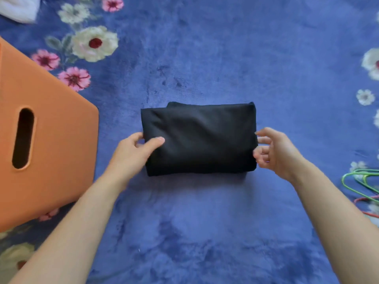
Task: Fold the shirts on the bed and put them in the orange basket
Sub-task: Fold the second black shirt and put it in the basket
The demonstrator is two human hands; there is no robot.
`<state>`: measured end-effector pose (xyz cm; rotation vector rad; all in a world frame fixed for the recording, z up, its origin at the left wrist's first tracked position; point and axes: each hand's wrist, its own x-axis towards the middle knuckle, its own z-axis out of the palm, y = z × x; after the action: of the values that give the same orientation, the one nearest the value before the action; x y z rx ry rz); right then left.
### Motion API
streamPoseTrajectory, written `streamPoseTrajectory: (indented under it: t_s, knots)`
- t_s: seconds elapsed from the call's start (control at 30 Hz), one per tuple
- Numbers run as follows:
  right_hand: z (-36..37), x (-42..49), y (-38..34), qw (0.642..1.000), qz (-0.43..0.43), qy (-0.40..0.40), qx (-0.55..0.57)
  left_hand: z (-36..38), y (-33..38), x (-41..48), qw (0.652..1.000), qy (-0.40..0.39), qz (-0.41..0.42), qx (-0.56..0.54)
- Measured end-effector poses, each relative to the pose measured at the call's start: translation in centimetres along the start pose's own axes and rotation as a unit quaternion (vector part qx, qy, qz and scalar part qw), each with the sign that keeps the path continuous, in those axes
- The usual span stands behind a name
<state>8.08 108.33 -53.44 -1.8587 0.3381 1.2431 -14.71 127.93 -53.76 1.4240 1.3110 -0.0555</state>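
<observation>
Two hands flank a folded black shirt (201, 140) lying mid-bed (205, 58) on the blue flowered cover. The left hand (133, 152) pinches its left edge, thumb on top, fingers tucked at the side. The right hand (274, 152) holds nothing, its fingers (264, 140) loosely spread with tips at the right edge. The orange basket (57, 140) stands near on the left, only bare cover between. Green and red hangers (361, 181) lie far right, and a white cloth (18, 9) sits in the top left corner.
</observation>
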Motion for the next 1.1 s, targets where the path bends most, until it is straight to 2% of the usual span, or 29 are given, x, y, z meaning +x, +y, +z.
streamPoseTrajectory:
  t_s: [0.03, 0.07, 0.17, 0.23, 0.3, 0.37, 0.47, 0.6, 0.67, 0.8, 0.87, 0.97, 1.03, 1.1]
  knots:
    - [0.3, 0.8, 0.0, 0.997, -0.030, 0.040, -0.059, 0.8, -0.3, 0.7, 0.994, 0.046, 0.047, 0.090]
    - [0.6, 1.5, 0.1, 0.989, -0.076, 0.073, -0.101, 1.6, -0.5, 1.0, 0.989, 0.067, 0.072, 0.111]
    - [2.5, 2.5, -0.1, 0.969, -0.179, 0.119, -0.119, 3.9, 0.0, 1.5, 0.989, 0.104, 0.106, 0.017]
    - [3.8, 2.9, -0.4, 0.964, -0.194, 0.140, -0.114, 5.0, 0.8, 1.8, 0.973, 0.178, 0.149, 0.012]
    - [4.5, 3.6, -0.5, 0.950, -0.216, 0.198, -0.111, 5.4, 1.4, 2.7, 0.957, 0.228, 0.175, 0.033]
    - [4.7, 4.1, -0.1, 0.936, -0.232, 0.243, -0.105, 5.4, 1.6, 4.4, 0.955, 0.226, 0.177, 0.076]
    - [4.8, 5.2, 0.7, 0.935, -0.216, 0.248, -0.134, 5.4, 1.3, 6.6, 0.963, 0.182, 0.119, 0.161]
    - [4.3, 5.8, 0.9, 0.946, -0.180, 0.242, -0.116, 5.3, 1.1, 7.0, 0.959, 0.203, 0.103, 0.166]
    - [3.4, 5.7, 1.1, 0.955, -0.162, 0.219, -0.119, 5.0, 1.3, 6.5, 0.967, 0.198, 0.094, 0.133]
    - [2.2, 5.1, 1.3, 0.976, -0.098, 0.127, -0.147, 4.8, 0.6, 5.6, 0.991, 0.122, -0.053, 0.031]
    - [1.8, 4.6, 1.2, 0.989, -0.063, 0.068, -0.113, 4.5, 0.5, 4.8, 0.992, 0.080, -0.087, -0.034]
    - [1.0, 3.3, 1.6, 0.997, 0.015, -0.041, -0.056, 4.1, -0.3, 2.9, 0.980, -0.021, -0.151, -0.127]
    - [0.4, 1.6, 2.4, 0.994, 0.068, -0.082, -0.028, 3.6, -0.9, 0.6, 0.959, -0.080, -0.205, -0.179]
    - [-0.1, -0.6, 3.5, 0.990, 0.101, -0.096, -0.005, 3.2, -1.6, -2.2, 0.950, -0.098, -0.217, -0.200]
